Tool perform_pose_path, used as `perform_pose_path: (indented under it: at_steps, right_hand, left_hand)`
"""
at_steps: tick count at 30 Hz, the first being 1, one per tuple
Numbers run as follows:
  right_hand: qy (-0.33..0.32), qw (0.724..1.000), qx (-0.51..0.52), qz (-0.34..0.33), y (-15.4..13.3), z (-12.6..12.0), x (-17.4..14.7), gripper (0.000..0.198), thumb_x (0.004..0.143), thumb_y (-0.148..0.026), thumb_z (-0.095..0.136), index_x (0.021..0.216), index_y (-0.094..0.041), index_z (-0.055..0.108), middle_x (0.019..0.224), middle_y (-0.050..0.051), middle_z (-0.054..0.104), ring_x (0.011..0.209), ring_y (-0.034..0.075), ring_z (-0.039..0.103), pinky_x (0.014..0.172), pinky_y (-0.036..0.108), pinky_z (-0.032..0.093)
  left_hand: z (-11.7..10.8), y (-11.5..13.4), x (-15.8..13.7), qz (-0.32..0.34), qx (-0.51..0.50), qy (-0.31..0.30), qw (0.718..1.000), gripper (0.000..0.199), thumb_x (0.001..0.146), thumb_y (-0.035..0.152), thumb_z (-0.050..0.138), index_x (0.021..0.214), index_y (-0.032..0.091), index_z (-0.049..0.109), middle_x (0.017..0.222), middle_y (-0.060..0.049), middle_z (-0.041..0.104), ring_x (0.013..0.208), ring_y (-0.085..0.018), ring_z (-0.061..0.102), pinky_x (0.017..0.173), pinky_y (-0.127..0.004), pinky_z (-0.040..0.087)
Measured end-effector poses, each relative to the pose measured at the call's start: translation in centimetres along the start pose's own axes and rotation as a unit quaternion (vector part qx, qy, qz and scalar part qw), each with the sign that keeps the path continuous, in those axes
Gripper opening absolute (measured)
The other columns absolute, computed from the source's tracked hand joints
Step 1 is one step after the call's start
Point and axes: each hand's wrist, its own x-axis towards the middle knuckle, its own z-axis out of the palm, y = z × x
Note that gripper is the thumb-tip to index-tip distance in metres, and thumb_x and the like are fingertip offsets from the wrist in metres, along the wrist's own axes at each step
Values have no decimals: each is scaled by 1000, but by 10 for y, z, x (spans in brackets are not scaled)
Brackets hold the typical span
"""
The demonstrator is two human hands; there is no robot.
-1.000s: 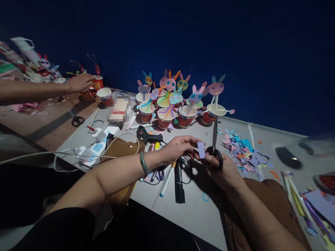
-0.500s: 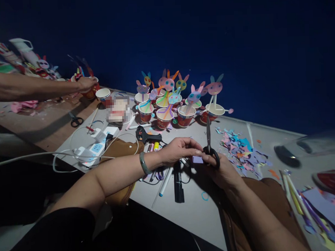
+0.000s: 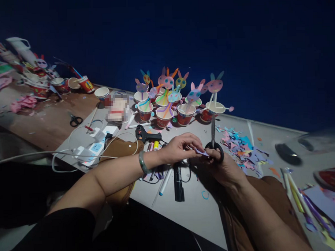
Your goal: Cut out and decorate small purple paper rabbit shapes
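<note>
Fingers of your left hand (image 3: 182,147) pinch a purple paper piece (image 3: 201,152); right hand (image 3: 225,169) grips the scissors (image 3: 220,153), long axis running away from you, blades seemingly together. Paper sits just left of the handles, its own axis unclear. Black marker (image 3: 178,183) toward the table's (image 3: 192,212) near edge; glue gun (image 3: 149,135) beyond your left hand; paper scraps (image 3: 241,150) right of the blades; cups (image 3: 186,118) along the far edge, ahead of the tips.

It looks like a craft workroom from where I stand: scissors (image 3: 213,136) between the right fingers (image 3: 212,153), paper cups (image 3: 186,119) with rabbit-faced paper figures (image 3: 194,95) just beyond them, colored scraps (image 3: 241,146) heaped to their right, and, left of the fingers, a glue gun (image 3: 149,135) and, farther left, a power strip (image 3: 97,147).
</note>
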Motion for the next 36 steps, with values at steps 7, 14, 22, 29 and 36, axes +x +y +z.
perform_pose_path:
  at_steps: [7, 14, 22, 29, 36]
  right_hand:
    - [94, 992, -82, -36, 11, -1, -1, 39, 62, -52, 79, 57, -19, 59, 54, -1, 52, 49, 11, 43, 45, 25, 33]
    - [60, 979, -155, -119, 10, 5, -6, 34, 59, -46, 82, 57, -20, 61, 58, -2, 55, 57, 12, 46, 56, 26, 41]
    - [67, 979, -131, -141, 14, 1, -4, 31, 67, -43, 78, 60, -21, 58, 59, -3, 48, 59, 12, 42, 57, 26, 37]
    - [-186, 968, -27, -166, 16, -8, -4, 43, 76, -66, 65, 75, -23, 59, 75, 3, 59, 65, 18, 51, 63, 33, 43]
    - [-375, 916, -77, -122, 29, -17, -5, 56, 78, -77, 52, 84, -21, 58, 87, 10, 64, 78, 23, 57, 69, 36, 48]
  left_hand:
    - [0, 3, 1, -106, -24, 49, 993, 32, 70, 41, 78, 78, 11, 69, 76, -4, 66, 74, -10, 57, 76, -25, 45]
    - [1, -1, 0, -151, -48, 60, 985, 36, 61, 38, 83, 77, 10, 66, 69, 0, 63, 66, -7, 55, 67, -23, 43]
    - [5, -4, -2, -223, -150, 34, 962, 46, 60, 48, 82, 72, 11, 58, 60, 2, 61, 55, -6, 55, 60, -22, 42]
    - [-12, 20, 12, -227, -261, 146, 927, 20, 78, 29, 70, 75, 12, 61, 65, -2, 65, 59, -9, 59, 62, -23, 44]
    - [-23, 25, 18, -230, -345, 213, 885, 18, 89, 21, 54, 77, 11, 63, 69, -6, 66, 60, -10, 58, 64, -26, 43]
